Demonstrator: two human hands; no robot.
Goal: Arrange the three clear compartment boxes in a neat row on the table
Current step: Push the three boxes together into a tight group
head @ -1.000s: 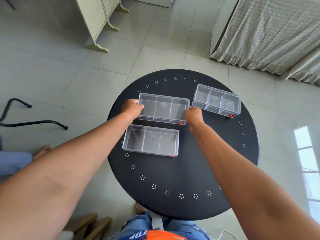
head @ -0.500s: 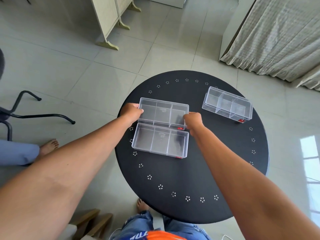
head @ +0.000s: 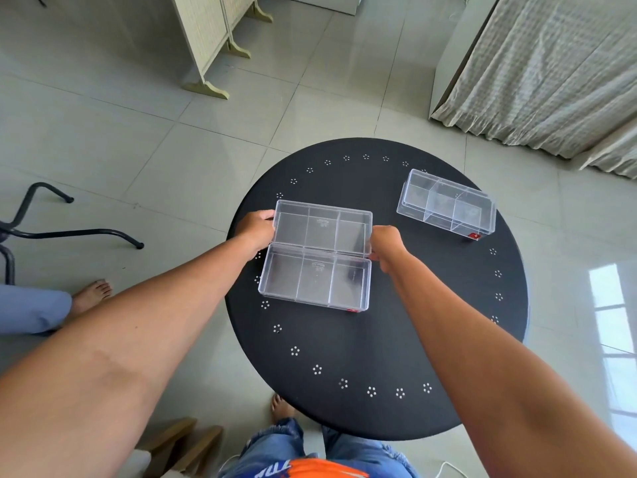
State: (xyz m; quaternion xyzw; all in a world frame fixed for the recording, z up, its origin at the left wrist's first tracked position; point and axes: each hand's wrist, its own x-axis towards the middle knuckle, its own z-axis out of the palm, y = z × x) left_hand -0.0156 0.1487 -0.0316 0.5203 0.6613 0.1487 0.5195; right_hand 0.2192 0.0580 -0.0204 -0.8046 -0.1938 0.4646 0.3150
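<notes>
Three clear compartment boxes lie on a round black table (head: pixel 396 339). My left hand (head: pixel 255 227) grips the left end of the middle box (head: pixel 322 227) and my right hand (head: pixel 385 243) grips its right end. That box sits flush against the near box (head: pixel 315 280), their long sides touching, on the table's left part. The third box (head: pixel 446 205) lies apart at the far right, turned at a slight angle.
The table's edge runs close to the left of the two joined boxes. A black chair frame (head: pixel 69 232) and another person's bare foot (head: pixel 91 294) are on the tiled floor at left. A folding screen (head: pixel 210 43) and a curtain (head: pixel 551 70) stand beyond the table.
Both hands have drawn the held box toward me until it meets the near box. The gap to the far right box has widened.
</notes>
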